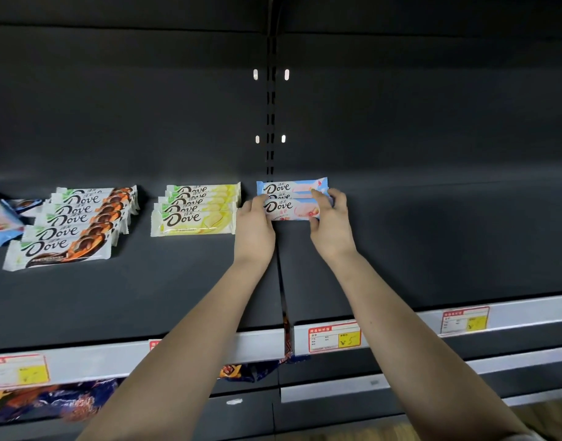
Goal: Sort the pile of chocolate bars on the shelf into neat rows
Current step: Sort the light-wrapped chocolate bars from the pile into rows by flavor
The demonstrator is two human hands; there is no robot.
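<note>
Here, fingers of left hand and right hand pinch the pink bar on the shelf.

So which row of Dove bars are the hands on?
The pink-and-blue wrapped row, rightmost: left hand and right hand grip its front bar. Yellow row and orange-brown row lie further left.

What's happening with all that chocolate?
A person is lining up chocolate bars on a shelf. The left hand and right hand hold the ends of a pink bar, at the front of the pink row. An orange row and a yellow row already lie neatly to the left. A few loose bars wait at the far left.
</note>
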